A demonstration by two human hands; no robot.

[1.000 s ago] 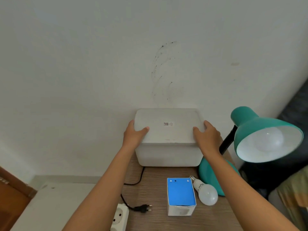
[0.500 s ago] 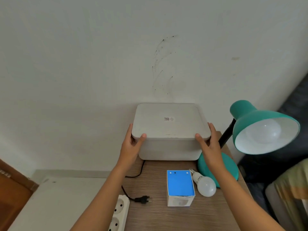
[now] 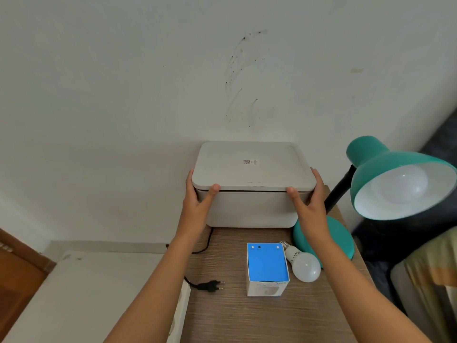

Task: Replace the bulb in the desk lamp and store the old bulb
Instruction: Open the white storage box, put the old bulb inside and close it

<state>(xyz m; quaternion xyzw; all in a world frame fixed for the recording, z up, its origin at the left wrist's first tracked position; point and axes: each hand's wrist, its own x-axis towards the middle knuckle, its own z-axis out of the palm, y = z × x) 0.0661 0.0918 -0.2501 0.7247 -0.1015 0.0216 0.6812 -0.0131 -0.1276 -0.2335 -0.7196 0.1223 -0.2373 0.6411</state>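
On the desk (image 3: 272,318), both hands (left hand (image 3: 197,206), right hand (image 3: 309,204)) grip the box lid (image 3: 252,167), now raised slightly.

Two hands (image 3: 197,206); two bulbs (image 3: 305,266); one lamp (image 3: 385,174); one lidded box (image 3: 252,184); one carton (image 3: 267,268); one plug (image 3: 210,285).

Both arms outstretched, left grip (image 3: 197,206) and right grip (image 3: 308,206) clasping.

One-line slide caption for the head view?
Both hands, left hand and right hand, lift the storage box lid beside the teal lamp.
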